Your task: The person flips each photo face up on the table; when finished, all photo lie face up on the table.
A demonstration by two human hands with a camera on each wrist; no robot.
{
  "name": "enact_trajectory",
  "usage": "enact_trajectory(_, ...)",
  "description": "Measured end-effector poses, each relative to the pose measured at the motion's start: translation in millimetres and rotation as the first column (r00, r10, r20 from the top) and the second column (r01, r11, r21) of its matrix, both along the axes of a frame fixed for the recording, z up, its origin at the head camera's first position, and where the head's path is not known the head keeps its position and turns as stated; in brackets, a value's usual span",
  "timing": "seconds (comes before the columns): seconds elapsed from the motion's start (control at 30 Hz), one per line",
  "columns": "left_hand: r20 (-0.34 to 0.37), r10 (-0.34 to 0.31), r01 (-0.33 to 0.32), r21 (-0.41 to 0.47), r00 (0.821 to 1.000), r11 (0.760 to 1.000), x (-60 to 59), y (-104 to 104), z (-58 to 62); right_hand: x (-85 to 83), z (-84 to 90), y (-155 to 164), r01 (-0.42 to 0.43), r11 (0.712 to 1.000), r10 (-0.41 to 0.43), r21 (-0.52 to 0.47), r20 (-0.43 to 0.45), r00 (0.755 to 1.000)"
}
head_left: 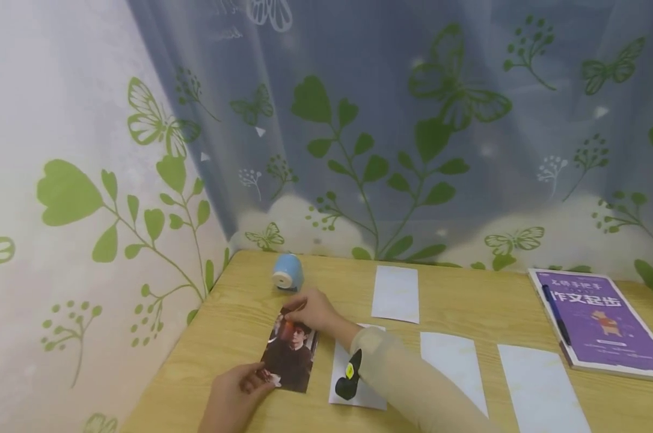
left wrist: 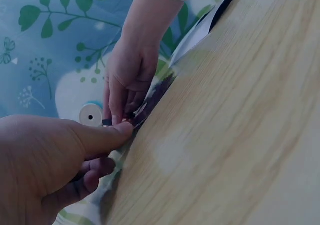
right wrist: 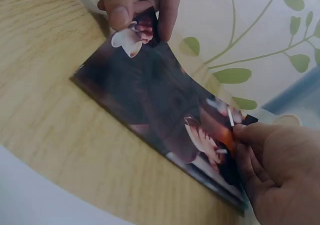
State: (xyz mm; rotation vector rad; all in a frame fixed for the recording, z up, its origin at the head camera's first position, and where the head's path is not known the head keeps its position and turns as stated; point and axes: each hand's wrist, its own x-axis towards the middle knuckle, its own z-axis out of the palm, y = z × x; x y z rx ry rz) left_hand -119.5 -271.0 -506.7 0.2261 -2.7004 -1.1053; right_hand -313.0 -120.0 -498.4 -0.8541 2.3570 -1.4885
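On the left of the bench (head_left: 213, 343), a photo (head_left: 287, 364) pinched at both ends.
Watching remotely, I judge the step to be positioning it; the next move calls for an even grip, since it bows. Its long axis runs near to far, leaning slightly right, picture top away. The left hand (head_left: 236, 391) is clamped on its near left corner, the right hand (head_left: 317, 311) on its far end. Beyond sits a blue sharpener (head_left: 288, 270); to the right lie white sheets (head_left: 395, 294) and a book (head_left: 610, 328) with a pen (head_left: 557, 316).
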Motion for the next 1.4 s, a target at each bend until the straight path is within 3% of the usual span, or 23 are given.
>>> enact_trajectory(0.33,0.065,-0.031,0.032,-0.019,0.997,0.999,-0.3,-4.6,-1.0,9.4,-4.8,-2.8,0.090,0.994,-0.079,0.066,-0.151,0.985)
enact_trajectory(0.43,0.074,-0.045,0.047,-0.022,0.996,0.999,-1.2,-4.9,-1.0,8.8,-8.6,-2.2,0.093,0.995,-0.087,0.044,-0.119,0.989)
enact_trajectory(0.63,0.104,-0.023,0.024,-0.003,0.994,1.000,-2.7,-5.2,-0.1,5.9,-10.3,3.3,0.093,0.992,-0.088,-0.083,0.066,0.994)
enact_trajectory(0.77,0.110,-0.012,0.008,0.036,0.994,0.999,-1.9,-3.7,4.7,3.9,-7.4,7.9,0.097,0.987,-0.078,-0.130,0.142,0.987)
enact_trajectory(1.17,0.051,-0.034,0.029,0.106,0.998,0.994,-8.8,3.8,20.2,3.2,12.7,33.9,0.071,0.990,-0.051,-0.122,0.163,0.985)
enact_trajectory(1.4,0.051,-0.114,0.109,0.086,0.992,0.990,-17.4,21.5,24.6,5.0,21.4,65.5,0.087,0.996,-0.081,-0.038,0.138,0.987)
